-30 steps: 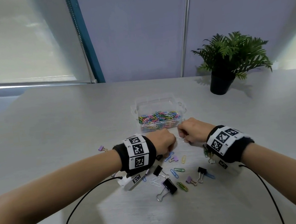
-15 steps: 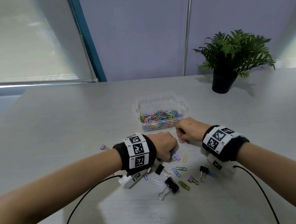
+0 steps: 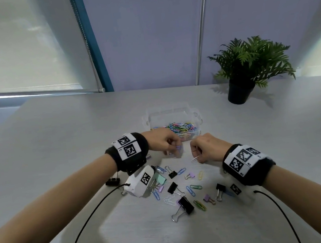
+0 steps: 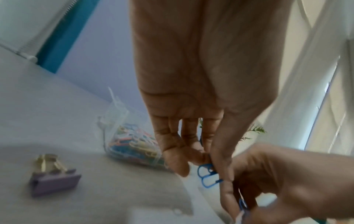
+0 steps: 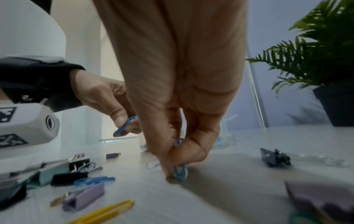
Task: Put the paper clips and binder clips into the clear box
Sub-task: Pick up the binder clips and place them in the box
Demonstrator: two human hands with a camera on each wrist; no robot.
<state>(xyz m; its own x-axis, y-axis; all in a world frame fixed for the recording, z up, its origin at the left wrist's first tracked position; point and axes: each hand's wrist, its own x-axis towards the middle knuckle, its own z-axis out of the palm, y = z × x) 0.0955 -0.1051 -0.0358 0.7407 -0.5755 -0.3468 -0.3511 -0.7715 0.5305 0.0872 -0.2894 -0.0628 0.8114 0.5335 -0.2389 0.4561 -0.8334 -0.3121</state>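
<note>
Blue wire flashes in both grips! Left hand (image 3: 165,141), centre of the head view, has thumb and fingertips curled tight on a small blue paper clip (image 4: 207,176), lifted clear of the pale grey wood-grain table (image 3: 57,151). Right hand (image 3: 206,149), just lower right of it, pinches a second blue paper clip (image 5: 180,170), tip down and touching the tabletop, long axis near upright. Nothing else in either hand.

Clear plastic box (image 3: 172,115), already heaped with coloured paper clips, sits directly above both hands in the frame, on the far side. Left hand looks nearer: it overlaps the box's near left corner, while the right sits a little further down. Judging by that, the drop is a short reach forward, left hand first.

Plenty left: black binder clips (image 3: 184,206), lilac ones and loose clips lie scattered across lower centre, between the wrists.
</note>
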